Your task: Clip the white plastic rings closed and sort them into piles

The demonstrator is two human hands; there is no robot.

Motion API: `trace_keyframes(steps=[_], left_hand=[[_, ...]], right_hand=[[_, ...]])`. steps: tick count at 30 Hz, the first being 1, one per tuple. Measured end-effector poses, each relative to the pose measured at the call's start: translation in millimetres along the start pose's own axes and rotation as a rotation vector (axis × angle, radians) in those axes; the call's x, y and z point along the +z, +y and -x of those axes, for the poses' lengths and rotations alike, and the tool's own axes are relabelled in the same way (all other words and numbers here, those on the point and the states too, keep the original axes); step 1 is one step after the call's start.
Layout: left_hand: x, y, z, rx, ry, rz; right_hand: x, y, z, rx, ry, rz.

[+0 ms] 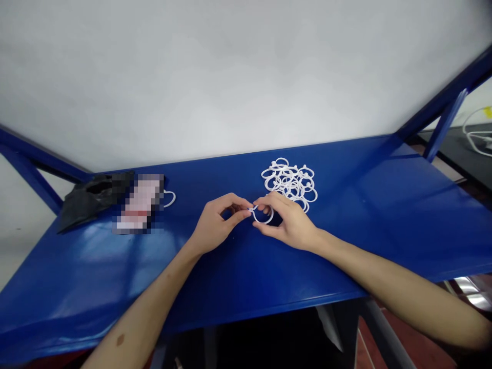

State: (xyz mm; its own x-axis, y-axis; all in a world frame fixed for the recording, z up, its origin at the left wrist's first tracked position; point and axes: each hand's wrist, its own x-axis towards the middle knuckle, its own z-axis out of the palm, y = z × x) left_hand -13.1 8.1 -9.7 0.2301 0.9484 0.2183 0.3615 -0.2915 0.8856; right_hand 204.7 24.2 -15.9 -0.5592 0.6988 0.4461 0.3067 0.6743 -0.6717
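Forearms closest to me, both coming in from the bottom edge and meeting mid-bench. Biggest item in view: the grey wall (230, 77), filling the top half. Below it is the blue bench (384, 220), glossy, with blue frame struts (446, 125) at the back corners. Far left on the bench lies a crumpled black bag (92, 197). A blurred-out packet (140, 205) touches its right edge; can't tell what it is. Right of centre sits a tangled pile of white rings (291, 180), just behind my right hand (294, 225). Opposite that is my left hand (213, 228), close, palms apart. Both hands share one white ring (265, 220), low over the bench, near the pile but clear of it; can't tell if it touches the surface. The right fingers (274, 201) are closed on the ring's top and lower rim. The left fingers (239, 215) are pinched tight on its small end tab. Smallest: a loose ring (170, 199) poking out just beside the packet.
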Motion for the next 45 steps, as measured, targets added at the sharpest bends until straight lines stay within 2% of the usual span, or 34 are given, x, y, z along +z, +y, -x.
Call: trace_keyframes(steps=[6, 10, 15, 21, 26, 28, 30, 32, 35, 37, 39, 42, 45], left_hand=[[-3.3, 6, 0, 0.078, 0.006, -0.129], [-1.4, 6, 0, 0.125, 0.018, -0.132], [-1.7, 2, 0, 0.116, -0.005, -0.141], [-3.8, 4, -1, 0.110, 0.049, -0.209], [-3.1, 4, -2, 0.132, 0.043, -0.252], [-5.1, 1, -3, 0.150, 0.049, -0.321], [-10.9, -5, -5, 0.154, 0.108, -0.479], [-20.5, -12, -6, 0.109, 0.228, -0.726], [-38.6, -25, -7, -0.127, 0.381, -1.074], [-48.9, -32, -6, -0.303, 0.407, -1.182], [-54.8, -38, -6, -0.409, 0.379, -1.232], [-52.9, -41, -7, -0.405, 0.267, -1.233], [-39.6, -40, -9, -0.256, 0.158, -1.153]], right_hand=[[-1, 1, 0, -0.065, -0.050, 0.065], [1, 1, 3, -0.038, -0.069, 0.062], [3, 2, 3, -0.019, -0.029, 0.051], [3, 3, 2, -0.035, 0.041, 0.136], [0, 3, 1, -0.067, 0.052, 0.163], [-2, 5, -1, -0.076, 0.063, 0.212], [-5, 8, -4, -0.060, 0.101, 0.298], [-10, 14, -7, -0.018, 0.160, 0.401], [-17, 26, -12, 0.038, 0.235, 0.537], [-21, 33, -13, 0.068, 0.254, 0.599], [-24, 39, -14, 0.087, 0.252, 0.632], [-24, 43, -14, 0.099, 0.225, 0.628], [-23, 44, -14, 0.105, 0.205, 0.598]])
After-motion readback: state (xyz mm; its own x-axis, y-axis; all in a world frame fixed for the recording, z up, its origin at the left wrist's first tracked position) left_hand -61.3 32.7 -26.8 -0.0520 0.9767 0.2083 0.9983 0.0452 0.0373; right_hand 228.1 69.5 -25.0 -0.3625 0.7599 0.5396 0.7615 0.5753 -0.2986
